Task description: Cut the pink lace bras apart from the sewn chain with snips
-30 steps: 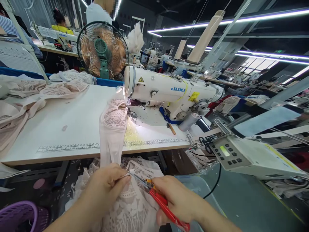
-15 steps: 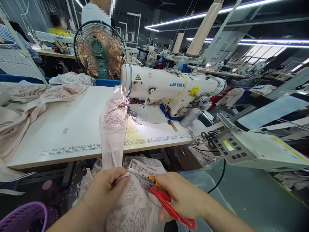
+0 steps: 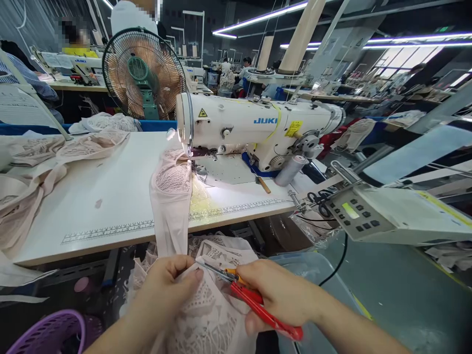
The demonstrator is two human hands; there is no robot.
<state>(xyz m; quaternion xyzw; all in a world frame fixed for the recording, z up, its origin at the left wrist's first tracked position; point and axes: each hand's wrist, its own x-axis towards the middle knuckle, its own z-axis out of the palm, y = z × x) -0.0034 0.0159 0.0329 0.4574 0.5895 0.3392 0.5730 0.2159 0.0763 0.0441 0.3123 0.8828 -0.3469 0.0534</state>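
- Our left hand [image 3: 167, 290] pinched lace [image 3: 206, 317] below the table's [image 3: 92, 206] front edge.
- Our right hand [image 3: 282, 295] gripped red snips [image 3: 258, 307], tips by that pinch; a slip might nick lace or skin.

A white sewing machine [image 3: 254, 128] stands toward the right end of the white table [image 3: 110, 196], its lamp lighting the surface beneath. A printed ruler strip [image 3: 110, 231] runs along the table's front edge. Pale pink lace pieces [image 3: 33, 167] are heaped at the left edge, and a white lace heap [image 3: 105, 122] lies at the far edge in front of a green-bodied fan [image 3: 143, 73]. A grey control panel [image 3: 356, 214] juts off the right end. A purple basket [image 3: 47, 334] sits below the front left corner. A tall thread cone [image 3: 300, 37] rises behind the machine.
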